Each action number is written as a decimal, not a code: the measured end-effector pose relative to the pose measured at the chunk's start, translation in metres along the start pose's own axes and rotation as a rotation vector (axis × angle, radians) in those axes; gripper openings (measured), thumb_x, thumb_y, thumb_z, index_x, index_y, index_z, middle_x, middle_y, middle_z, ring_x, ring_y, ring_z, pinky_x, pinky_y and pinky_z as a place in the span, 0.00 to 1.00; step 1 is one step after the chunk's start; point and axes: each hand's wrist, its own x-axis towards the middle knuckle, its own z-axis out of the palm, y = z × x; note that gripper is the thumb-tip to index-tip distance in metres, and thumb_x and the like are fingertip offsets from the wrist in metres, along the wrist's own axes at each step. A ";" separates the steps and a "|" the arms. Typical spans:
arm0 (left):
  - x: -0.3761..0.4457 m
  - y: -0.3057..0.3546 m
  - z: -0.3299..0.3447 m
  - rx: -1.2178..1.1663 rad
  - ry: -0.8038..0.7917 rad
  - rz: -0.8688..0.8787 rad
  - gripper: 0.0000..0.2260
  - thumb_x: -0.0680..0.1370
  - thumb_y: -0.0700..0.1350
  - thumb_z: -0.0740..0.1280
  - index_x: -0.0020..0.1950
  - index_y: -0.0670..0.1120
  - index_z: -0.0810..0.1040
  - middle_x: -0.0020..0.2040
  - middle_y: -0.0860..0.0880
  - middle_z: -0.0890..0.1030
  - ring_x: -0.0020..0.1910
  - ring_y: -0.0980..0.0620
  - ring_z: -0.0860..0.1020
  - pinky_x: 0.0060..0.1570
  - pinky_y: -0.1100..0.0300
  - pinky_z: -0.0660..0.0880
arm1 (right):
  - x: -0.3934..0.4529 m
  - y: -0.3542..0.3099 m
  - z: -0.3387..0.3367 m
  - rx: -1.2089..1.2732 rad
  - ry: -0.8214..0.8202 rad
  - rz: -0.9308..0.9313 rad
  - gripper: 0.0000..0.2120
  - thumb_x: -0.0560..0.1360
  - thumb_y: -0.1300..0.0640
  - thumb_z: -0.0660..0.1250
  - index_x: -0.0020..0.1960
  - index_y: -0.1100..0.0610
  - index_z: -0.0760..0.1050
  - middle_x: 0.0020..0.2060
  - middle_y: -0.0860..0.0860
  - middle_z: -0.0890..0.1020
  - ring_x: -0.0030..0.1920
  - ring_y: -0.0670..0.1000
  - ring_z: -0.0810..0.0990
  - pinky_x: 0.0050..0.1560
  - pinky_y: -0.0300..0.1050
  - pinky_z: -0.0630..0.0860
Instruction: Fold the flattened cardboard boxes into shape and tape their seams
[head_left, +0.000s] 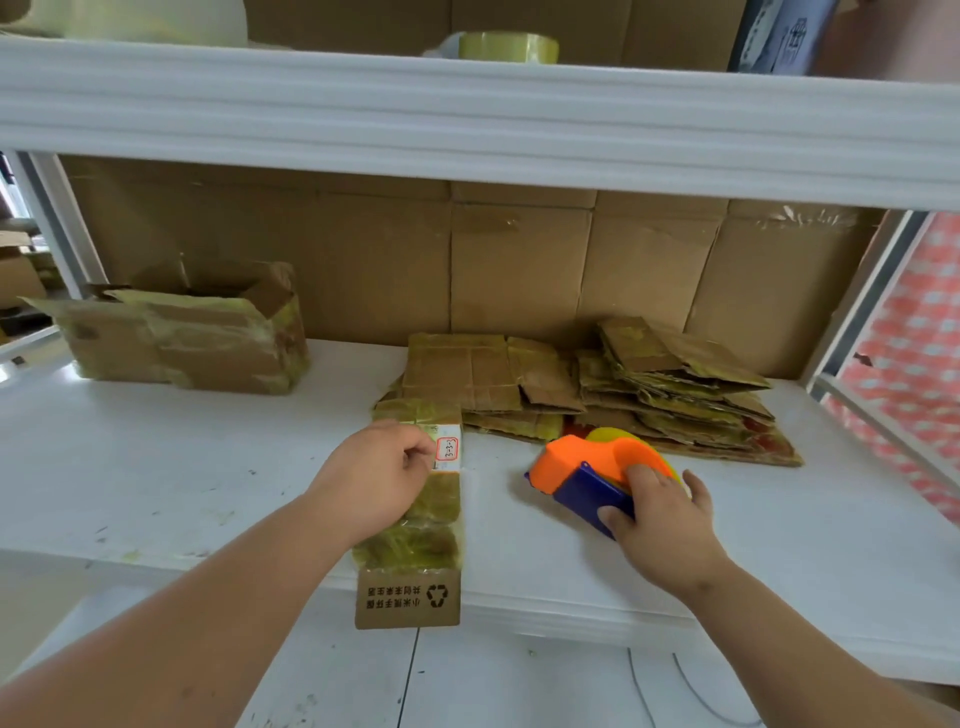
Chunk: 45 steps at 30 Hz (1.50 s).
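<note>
Now, from the head view, the left hand has its grip curled on a narrow taped cardboard box lying on the white desk, its near end overhanging the edge. The right hand clamps an orange-and-blue tape dispenser just before the stack of flattened boxes.

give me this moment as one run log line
left hand grips taped flat box on shelf | right hand holds tape dispenser | flat box pile behind
</note>
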 end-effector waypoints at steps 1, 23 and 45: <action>-0.001 0.005 0.000 -0.048 -0.009 -0.008 0.07 0.82 0.48 0.64 0.55 0.55 0.81 0.52 0.59 0.76 0.43 0.61 0.76 0.35 0.74 0.66 | -0.001 -0.004 -0.001 0.023 0.018 -0.054 0.08 0.79 0.47 0.63 0.54 0.48 0.67 0.51 0.45 0.76 0.60 0.50 0.75 0.76 0.55 0.51; -0.022 0.038 -0.029 -0.554 -0.102 -0.082 0.05 0.79 0.45 0.69 0.46 0.50 0.83 0.47 0.53 0.85 0.51 0.54 0.81 0.58 0.53 0.77 | -0.018 -0.051 -0.051 0.189 0.020 -0.508 0.08 0.79 0.49 0.66 0.56 0.47 0.70 0.51 0.43 0.79 0.51 0.42 0.68 0.72 0.44 0.54; -0.029 0.027 -0.047 -0.594 -0.018 -0.112 0.09 0.79 0.42 0.69 0.39 0.48 0.83 0.39 0.50 0.84 0.39 0.53 0.79 0.49 0.52 0.79 | -0.034 -0.094 -0.081 0.293 0.099 -0.399 0.31 0.63 0.25 0.51 0.47 0.49 0.74 0.35 0.39 0.77 0.37 0.41 0.78 0.35 0.33 0.66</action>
